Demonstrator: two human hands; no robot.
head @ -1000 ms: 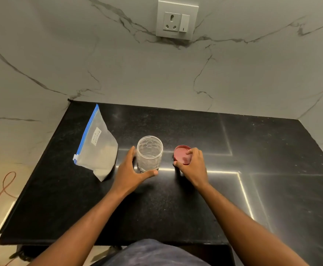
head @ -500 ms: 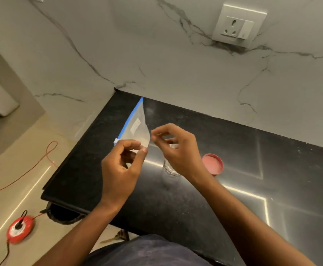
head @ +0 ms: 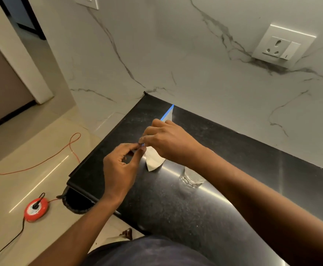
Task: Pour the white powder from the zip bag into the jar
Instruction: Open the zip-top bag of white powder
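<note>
The clear zip bag with a blue zip strip stands on the black counter, white powder in its lower corner. My left hand pinches the near end of the zip strip. My right hand grips the bag's top just behind it, fingers closed over the strip and hiding most of the bag. The blue strip's far end pokes out above my right hand. The clear glass jar stands upright on the counter just right of the bag, partly hidden under my right forearm. The red lid is out of view.
The counter's left edge drops to a tiled floor with a red cable reel and an orange cord. A marble wall with a socket plate rises behind the counter.
Both hands have closed onto the bag's zip end, and the right hand now covers the bag's top. The view has swung left, so the red lid is gone from sight.
</note>
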